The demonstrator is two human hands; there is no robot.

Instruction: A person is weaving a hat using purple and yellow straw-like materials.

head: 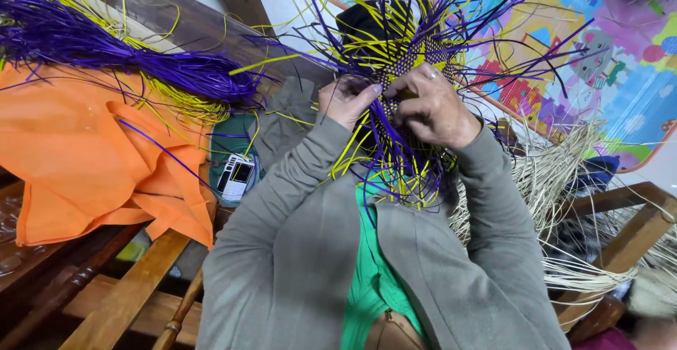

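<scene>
Woven panel (405, 64) of purple and yellow strips held up mid-air in front of the chest, between both hands, loose strip ends fanning out in every direction. Tight checker weave at centre, unwoven tails above and hanging below toward the green shirt (370, 265).

Left hand (347, 100): fingers curled, thumb and forefinger pinched on strands at the weave's left edge. Right hand (434, 107): closed over the weave's right side, ring on one finger, fingertips pressing strands into the panel. Exactly which strip each pinches: can't tell, too tangled.

Step, as I read it: mid-weave, extending the panel edge. Next move looks to call for picking out one loose strip, passing it over/under its neighbour and pulling snug without letting the held strands slip.

Around: bundle of purple and yellow strips (141, 68) lying on orange cloth (84, 160) to the left, well apart from the hands. Small phone (235, 176) just beside the cloth's edge. Wooden chair frame (134, 293) lower left. Pile of pale natural straw (557, 181) to the right over more wooden furniture (627, 237). Colourful play mat (606, 61) behind, upper right.
</scene>
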